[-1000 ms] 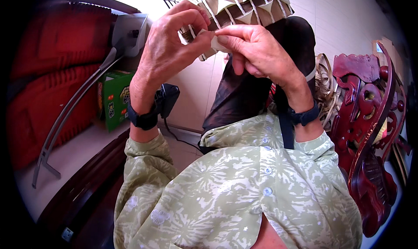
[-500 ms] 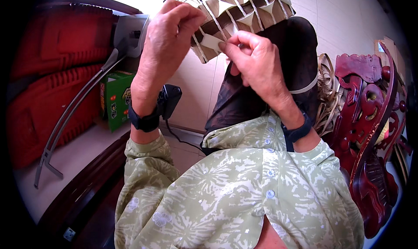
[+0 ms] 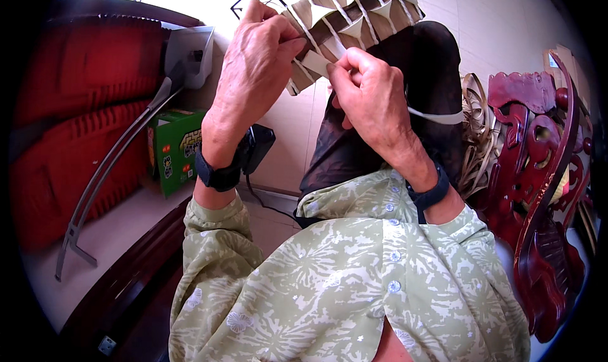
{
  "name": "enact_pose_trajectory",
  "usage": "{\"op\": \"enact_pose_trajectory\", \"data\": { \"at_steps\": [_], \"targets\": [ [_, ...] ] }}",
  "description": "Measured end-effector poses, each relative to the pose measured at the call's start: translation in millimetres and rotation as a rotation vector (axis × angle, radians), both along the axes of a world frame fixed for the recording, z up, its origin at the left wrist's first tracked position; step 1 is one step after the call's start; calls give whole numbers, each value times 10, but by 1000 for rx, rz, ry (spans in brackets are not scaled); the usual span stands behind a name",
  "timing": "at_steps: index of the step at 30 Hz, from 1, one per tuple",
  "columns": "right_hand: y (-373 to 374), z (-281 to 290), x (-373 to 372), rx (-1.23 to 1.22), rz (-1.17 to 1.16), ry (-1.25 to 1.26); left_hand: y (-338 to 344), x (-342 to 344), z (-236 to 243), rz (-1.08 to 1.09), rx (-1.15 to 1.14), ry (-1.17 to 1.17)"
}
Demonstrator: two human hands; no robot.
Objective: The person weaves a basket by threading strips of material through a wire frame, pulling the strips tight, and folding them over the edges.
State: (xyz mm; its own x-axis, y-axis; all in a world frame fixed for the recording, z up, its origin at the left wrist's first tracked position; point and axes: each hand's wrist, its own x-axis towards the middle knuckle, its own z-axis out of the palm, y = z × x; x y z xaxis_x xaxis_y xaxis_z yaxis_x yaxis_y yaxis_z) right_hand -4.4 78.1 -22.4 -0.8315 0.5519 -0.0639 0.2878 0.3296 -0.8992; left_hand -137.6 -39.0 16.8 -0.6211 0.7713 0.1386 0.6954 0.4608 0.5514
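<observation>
A partly woven piece [image 3: 351, 20], with cream strips and white cords over a dark wire frame, leans against my dark-clothed knee at the top of the view. My left hand [image 3: 259, 67] is closed at its near left edge, thumb and fingers pinched together; what lies between the fingertips is partly hidden. Between both hands runs a flat cream strip [image 3: 315, 63], lying across the weave. My right hand [image 3: 370, 96] pinches this strip between thumb and forefinger. A loose length of pale strip [image 3: 437, 117] shows beyond my right wrist, over the knee.
On the right lie a heap of tan strips [image 3: 476, 143] and a carved dark red wooden piece [image 3: 538, 153]. To the left are red ribbed pads [image 3: 88, 134], a bent grey metal bar [image 3: 114, 156] and a green box [image 3: 174, 150]. A black device with a cable [image 3: 258, 148] sits behind my left wrist.
My left hand has shifted right and slightly down, its fingers curling closer to the strip. My right hand keeps its pinch, a little lower. The loose strip over the knee lies differently.
</observation>
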Motion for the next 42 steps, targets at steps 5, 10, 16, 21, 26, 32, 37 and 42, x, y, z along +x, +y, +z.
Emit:
{"op": "enact_pose_trajectory", "data": {
  "at_steps": [5,10,16,21,26,32,37,42],
  "targets": [
    [-13,-2,-9,92,-6,6,-19,-28,-5,8,30,-70],
    [-7,19,-11,66,6,-29,-45,-46,20,-34,9,-54],
    [-61,288,-123,-471,-42,-87,-73,-74,-17,-67,57,-68],
    [-232,30,-136,-203,45,84,-94,-110,17,-53,123,-113],
    [-234,202,-112,-358,29,-5,-92,-146,126,197,71,-351],
    [-304,-2,-172,-262,-57,122,-75,-251,84,6,24,-75],
    [-351,-147,-303,-126,-122,132,-6,-331,150,13,-76,-169],
    [-276,-102,-274,-116,-59,133,43,-261,136,12,-68,-25]
  ]
}}
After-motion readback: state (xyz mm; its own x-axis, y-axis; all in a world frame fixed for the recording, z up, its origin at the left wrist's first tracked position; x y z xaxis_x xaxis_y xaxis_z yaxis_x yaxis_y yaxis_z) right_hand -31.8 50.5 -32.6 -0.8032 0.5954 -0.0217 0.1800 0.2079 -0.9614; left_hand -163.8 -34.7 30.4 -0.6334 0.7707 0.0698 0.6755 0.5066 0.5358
